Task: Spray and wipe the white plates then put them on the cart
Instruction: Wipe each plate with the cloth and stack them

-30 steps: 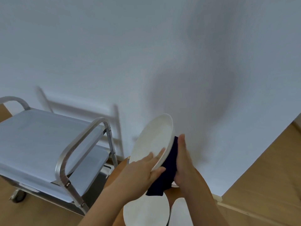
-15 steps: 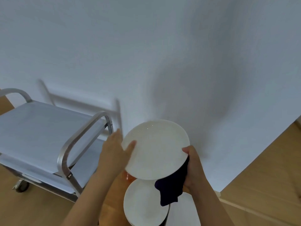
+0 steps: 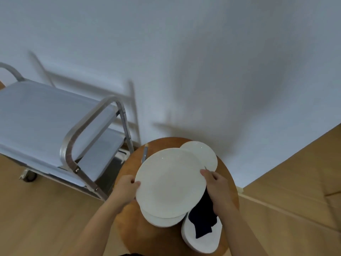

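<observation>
Plate (image 3: 170, 182) gripped by both hands, seemingly level.

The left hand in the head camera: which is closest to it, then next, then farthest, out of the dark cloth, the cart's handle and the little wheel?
From the left hand:
1. Cart's handle, the metal bar up and to its left.
2. Dark cloth, across the held plate, under the right hand.
3. Little wheel, far left under the cart.

Cart (image 3: 55, 126) cut off left; knife (image 3: 144, 154) partly under plate (image 3: 169, 182).
</observation>
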Tool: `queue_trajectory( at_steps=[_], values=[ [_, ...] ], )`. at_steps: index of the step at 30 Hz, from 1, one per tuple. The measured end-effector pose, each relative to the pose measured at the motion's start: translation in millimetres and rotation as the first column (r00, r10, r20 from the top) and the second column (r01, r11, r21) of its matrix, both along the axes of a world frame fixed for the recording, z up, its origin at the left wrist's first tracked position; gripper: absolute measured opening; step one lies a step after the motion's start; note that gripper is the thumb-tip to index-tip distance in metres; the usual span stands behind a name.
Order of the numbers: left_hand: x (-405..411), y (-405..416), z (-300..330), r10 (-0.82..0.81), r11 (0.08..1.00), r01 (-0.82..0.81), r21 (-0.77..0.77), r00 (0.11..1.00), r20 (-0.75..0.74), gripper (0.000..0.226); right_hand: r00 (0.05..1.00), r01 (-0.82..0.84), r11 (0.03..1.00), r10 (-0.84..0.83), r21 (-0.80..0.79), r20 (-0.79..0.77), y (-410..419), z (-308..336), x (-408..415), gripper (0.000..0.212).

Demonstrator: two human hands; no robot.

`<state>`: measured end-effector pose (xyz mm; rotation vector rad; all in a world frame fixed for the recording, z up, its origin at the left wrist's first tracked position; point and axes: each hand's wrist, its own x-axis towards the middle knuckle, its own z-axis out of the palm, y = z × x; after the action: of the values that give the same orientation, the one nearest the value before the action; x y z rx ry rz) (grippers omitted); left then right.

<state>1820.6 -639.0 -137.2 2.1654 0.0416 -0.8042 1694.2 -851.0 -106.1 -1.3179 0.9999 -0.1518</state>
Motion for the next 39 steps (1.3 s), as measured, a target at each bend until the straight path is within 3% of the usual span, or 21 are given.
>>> queue_trajectory(
  at_steps=[5, 12, 25, 28, 31, 37, 39],
  values=[
    [-20, 2, -55, 0.143, 0.986, -0.144, 0.084, 0.99, 0.019, 0.02, 0.988, 0.138, 0.987, -0.143, -0.08, -0.065, -9, -36, -4, 0.022],
    [-35, -4, -103, 0.204, 0.969, -0.199, 0.149, 0.979, -0.021, 0.022, 0.973, 0.159, 0.983, -0.172, -0.095, -0.154, -10, -81, -2, 0.009],
    [-42, -26, -147, 0.296, 0.938, -0.271, 0.218, 0.951, -0.092, 0.018, 0.933, 0.246, 0.969, -0.241, -0.014, -0.267, -26, -113, -5, 0.022],
    [-37, -27, -151, 0.181, 0.93, -0.174, 0.323, 0.984, 0.008, 0.025, 0.936, 0.247, 0.969, -0.238, 0.003, -0.259, -35, -114, -5, 0.023],
    [-27, -25, -148, -0.037, 0.822, 0.001, 0.569, 0.998, 0.052, 0.025, 0.937, 0.241, 0.97, -0.229, 0.014, -0.264, -41, -117, -3, 0.028],
    [-11, -42, -139, -0.216, 0.596, 0.227, 0.77, 0.969, -0.119, 0.033, 0.945, 0.228, 0.972, -0.206, 0.058, -0.253, -49, -120, 1, 0.027],
    [-2, -59, -131, -0.251, 0.572, 0.245, 0.783, 0.961, -0.118, 0.029, 0.946, 0.23, 0.971, -0.207, 0.069, -0.249, -54, -121, 2, 0.027]
  ],
)
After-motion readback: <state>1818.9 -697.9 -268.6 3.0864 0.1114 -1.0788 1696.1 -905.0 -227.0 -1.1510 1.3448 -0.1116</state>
